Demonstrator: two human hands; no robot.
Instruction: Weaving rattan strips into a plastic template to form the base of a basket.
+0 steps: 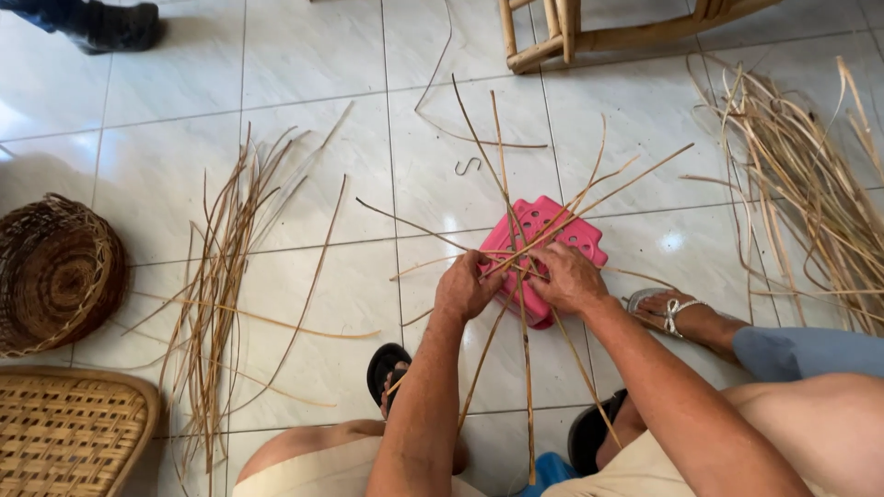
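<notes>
Both hands pinch crossing rattan strips [521,260] over a pink plastic stool [539,241]: the left hand [465,287] is closed on strands just left of the crossing, the right hand [569,276] pressed closed on those just right. Keeping the crossing flat and tight against the stool looks key, with the 2 thumbs holding spokes evenly fanned.

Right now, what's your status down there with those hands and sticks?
Left hand and right hand both gripping crossed cane strips over pink stool. Loose strips on floor left. Another person's sandalled foot close right.
</notes>
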